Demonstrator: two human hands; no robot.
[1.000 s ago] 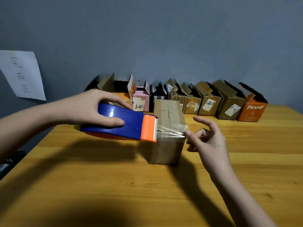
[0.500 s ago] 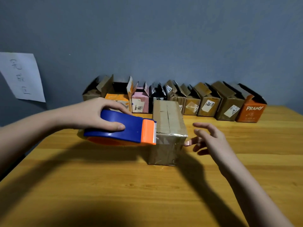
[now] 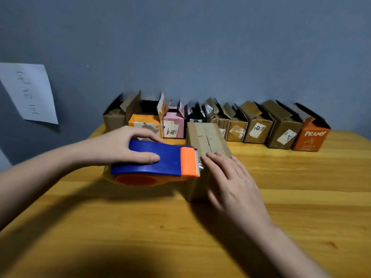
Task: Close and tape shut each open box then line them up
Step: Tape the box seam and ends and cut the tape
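Note:
A brown cardboard box (image 3: 206, 137) stands closed in the middle of the wooden table (image 3: 140, 227). My left hand (image 3: 124, 145) grips a blue and orange tape dispenser (image 3: 158, 161), whose toothed orange end touches the box's near left top edge. My right hand (image 3: 228, 177) lies flat, fingers apart, on the box's near top corner, covering its front face. Behind, against the wall, runs a row of open boxes: brown (image 3: 114, 119), orange and white (image 3: 144, 123), pink (image 3: 173, 127), black (image 3: 194, 115), several brown (image 3: 259, 129) and an orange "PRAMY" box (image 3: 311, 137).
A white sheet of paper (image 3: 30, 93) with handwriting hangs on the grey wall at the left. The table's left edge runs diagonally past my left forearm. Bare wooden tabletop lies in front of and to the right of the closed box.
The stretched tape strip went down onto the box. My right hand let go of the tape end, moved left and pressed flat on the box top. The dispenser dropped slightly against the box.

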